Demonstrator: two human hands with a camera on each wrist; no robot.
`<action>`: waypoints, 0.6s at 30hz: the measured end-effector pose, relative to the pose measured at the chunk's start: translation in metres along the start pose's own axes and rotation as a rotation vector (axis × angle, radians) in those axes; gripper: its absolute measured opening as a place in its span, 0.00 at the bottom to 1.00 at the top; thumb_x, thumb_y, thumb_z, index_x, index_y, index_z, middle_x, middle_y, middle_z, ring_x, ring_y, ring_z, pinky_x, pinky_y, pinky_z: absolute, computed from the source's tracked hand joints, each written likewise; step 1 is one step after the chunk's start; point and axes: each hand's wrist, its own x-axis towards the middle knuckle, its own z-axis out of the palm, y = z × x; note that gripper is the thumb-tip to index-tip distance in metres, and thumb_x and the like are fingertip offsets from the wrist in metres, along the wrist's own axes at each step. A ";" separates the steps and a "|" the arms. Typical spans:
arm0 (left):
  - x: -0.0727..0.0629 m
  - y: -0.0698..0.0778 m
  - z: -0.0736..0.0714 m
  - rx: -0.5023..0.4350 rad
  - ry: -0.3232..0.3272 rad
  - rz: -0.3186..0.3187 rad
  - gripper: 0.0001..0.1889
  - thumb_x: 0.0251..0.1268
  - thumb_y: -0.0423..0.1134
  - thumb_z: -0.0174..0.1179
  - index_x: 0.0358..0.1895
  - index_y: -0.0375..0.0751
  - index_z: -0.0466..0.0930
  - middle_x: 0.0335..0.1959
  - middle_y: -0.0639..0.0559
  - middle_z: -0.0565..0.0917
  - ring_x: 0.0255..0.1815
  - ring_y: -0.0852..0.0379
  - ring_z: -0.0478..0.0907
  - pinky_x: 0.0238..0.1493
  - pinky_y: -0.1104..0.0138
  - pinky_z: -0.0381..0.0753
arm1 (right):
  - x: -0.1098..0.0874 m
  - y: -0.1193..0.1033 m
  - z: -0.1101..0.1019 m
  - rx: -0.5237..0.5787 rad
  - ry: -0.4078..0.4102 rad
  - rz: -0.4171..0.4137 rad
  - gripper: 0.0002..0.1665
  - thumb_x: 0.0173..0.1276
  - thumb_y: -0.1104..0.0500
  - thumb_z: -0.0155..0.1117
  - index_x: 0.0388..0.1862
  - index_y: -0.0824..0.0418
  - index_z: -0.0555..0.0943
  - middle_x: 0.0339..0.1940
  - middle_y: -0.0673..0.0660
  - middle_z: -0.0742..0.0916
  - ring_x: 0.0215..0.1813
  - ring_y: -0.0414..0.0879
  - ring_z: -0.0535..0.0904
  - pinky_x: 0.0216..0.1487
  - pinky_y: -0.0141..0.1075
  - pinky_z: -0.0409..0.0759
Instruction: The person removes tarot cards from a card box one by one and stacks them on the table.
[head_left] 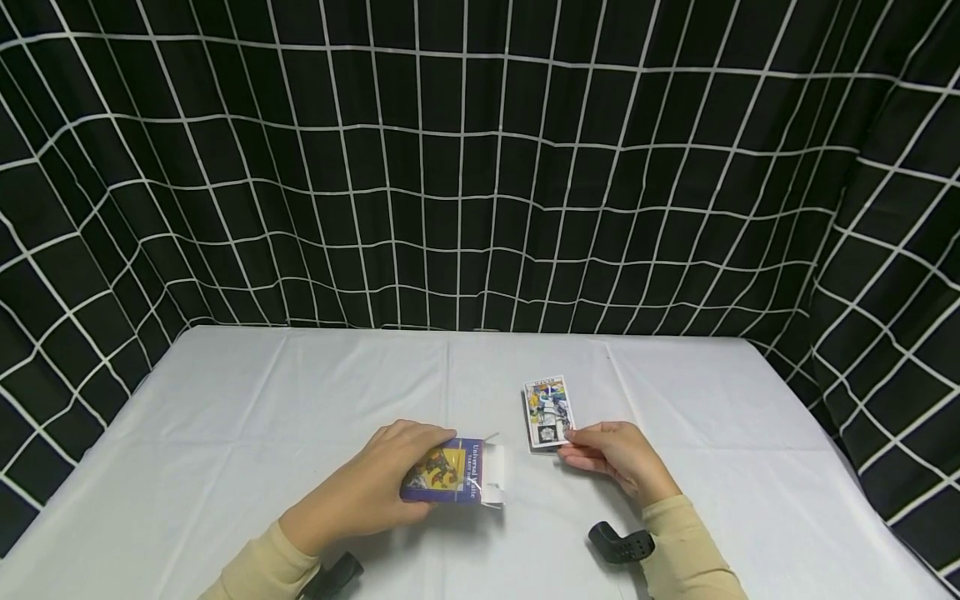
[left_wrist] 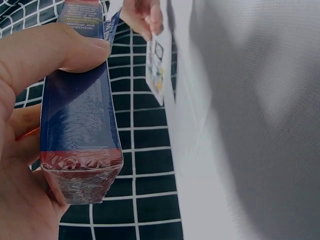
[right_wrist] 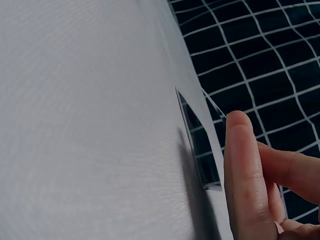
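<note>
My left hand (head_left: 367, 483) grips a blue and purple tarot card box (head_left: 438, 473) from its left side, fingers behind and thumb in front. White flaps stand open at the box's right end; its inside is hidden. In the left wrist view the thumb lies across the box's blue side (left_wrist: 82, 115), which has a shiny clear wrap. To the right, my right hand (head_left: 618, 454) pinches a picture tarot card (head_left: 547, 407) by its near right corner. Beneath that card, in the right wrist view, a thin glossy flat thing (right_wrist: 195, 140) lies on the cloth, reflecting the grid.
A white cloth covers the table (head_left: 247, 392). Black curtains with a white grid (head_left: 465, 167) stand behind it and at both sides. Dark wrist devices (head_left: 621, 543) sit at both sleeves.
</note>
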 end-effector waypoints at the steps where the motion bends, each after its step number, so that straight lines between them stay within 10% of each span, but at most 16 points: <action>1: 0.000 0.000 0.000 0.002 -0.002 0.002 0.40 0.47 0.40 0.72 0.69 0.43 0.70 0.65 0.52 0.78 0.65 0.53 0.72 0.68 0.52 0.71 | 0.001 0.001 0.000 0.000 0.003 0.002 0.07 0.70 0.70 0.56 0.42 0.75 0.73 0.24 0.55 0.89 0.29 0.40 0.88 0.38 0.29 0.86; 18: 0.000 -0.001 0.000 0.000 0.001 0.007 0.40 0.47 0.40 0.72 0.69 0.42 0.70 0.65 0.51 0.78 0.65 0.53 0.72 0.69 0.52 0.70 | 0.005 0.009 0.001 -0.102 0.041 0.044 0.15 0.71 0.66 0.58 0.48 0.79 0.73 0.22 0.53 0.89 0.27 0.38 0.87 0.35 0.28 0.86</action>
